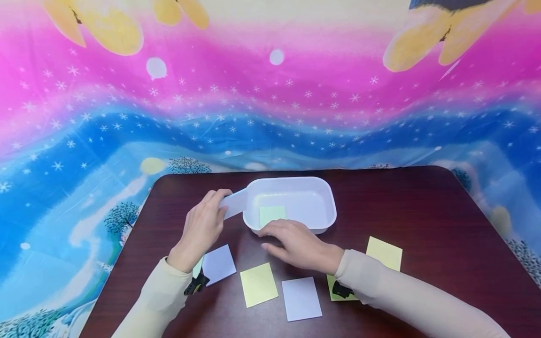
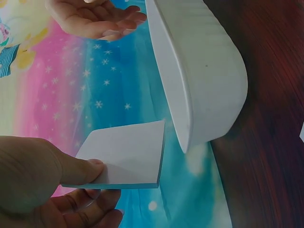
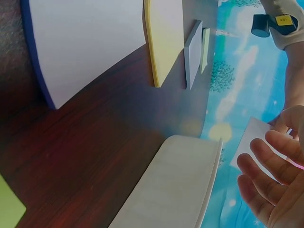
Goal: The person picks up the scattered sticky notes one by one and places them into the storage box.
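Observation:
My left hand (image 1: 204,223) pinches a pale lavender sticky note pad (image 1: 235,203), thumb on top and fingers beneath, as the left wrist view shows. The held pad (image 2: 128,154) is at the left end of a white plastic basin (image 1: 314,227), its far corner overlapping the rim in the head view. Inside the basin lies a pale green pad (image 1: 272,214). Over the basin's front rim hovers my right hand (image 1: 297,245), its fingers loosely bent and nothing between them. The right wrist view shows those fingers (image 3: 273,166) spread near the basin's side.
Along the front of the dark wooden table (image 1: 401,202) lie a lavender pad (image 1: 219,265), a yellow pad (image 1: 259,285), another lavender pad (image 1: 302,299) and a yellow-green pad (image 1: 336,293) partly under the right sleeve. A yellow pad (image 1: 385,252) sits farther right. A patterned cloth (image 1: 270,117) hangs behind.

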The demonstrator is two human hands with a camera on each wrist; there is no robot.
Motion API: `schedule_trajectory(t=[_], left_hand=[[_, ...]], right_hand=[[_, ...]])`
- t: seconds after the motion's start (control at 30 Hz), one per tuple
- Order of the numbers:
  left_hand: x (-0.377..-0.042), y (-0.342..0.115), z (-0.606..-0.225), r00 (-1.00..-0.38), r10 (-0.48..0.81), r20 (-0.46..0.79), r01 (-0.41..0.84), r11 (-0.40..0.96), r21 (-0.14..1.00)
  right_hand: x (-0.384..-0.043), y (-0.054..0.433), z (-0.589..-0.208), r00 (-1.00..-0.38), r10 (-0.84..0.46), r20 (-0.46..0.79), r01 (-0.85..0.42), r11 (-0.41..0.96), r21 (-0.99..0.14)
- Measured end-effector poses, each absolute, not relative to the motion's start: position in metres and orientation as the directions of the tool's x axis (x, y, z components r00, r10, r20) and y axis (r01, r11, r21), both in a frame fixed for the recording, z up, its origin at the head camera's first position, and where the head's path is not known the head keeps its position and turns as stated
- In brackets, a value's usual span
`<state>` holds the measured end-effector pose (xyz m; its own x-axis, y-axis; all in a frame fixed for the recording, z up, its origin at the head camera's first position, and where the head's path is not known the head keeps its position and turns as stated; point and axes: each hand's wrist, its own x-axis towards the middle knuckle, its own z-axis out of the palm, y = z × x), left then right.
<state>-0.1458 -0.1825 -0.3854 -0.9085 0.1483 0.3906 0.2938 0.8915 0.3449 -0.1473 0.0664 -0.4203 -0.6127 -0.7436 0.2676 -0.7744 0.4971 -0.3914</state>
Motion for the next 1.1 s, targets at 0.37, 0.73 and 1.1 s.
schedule_trajectory(t=[0.37, 0.73, 1.1], left_hand=[[-0.147, -0.176, -0.389, -0.906, 0.17, 0.388, 0.31, 0.89, 0.334], [-0.15, -0.171, -0.39, -0.891, 0.206, 0.404, 0.345, 0.887, 0.308], [-0.156, -0.161, -0.389, -0.889, 0.238, 0.39, 0.37, 0.876, 0.309]], right_hand=[[-0.148, 0.077, -0.421, -0.636, -0.721, 0.274, -0.758, 0.519, -0.395], [-0.148, 0.082, -0.421, -0.629, -0.719, 0.295, -0.768, 0.519, -0.374], [-0.146, 0.088, -0.42, -0.636, -0.708, 0.306, -0.766, 0.53, -0.364]])
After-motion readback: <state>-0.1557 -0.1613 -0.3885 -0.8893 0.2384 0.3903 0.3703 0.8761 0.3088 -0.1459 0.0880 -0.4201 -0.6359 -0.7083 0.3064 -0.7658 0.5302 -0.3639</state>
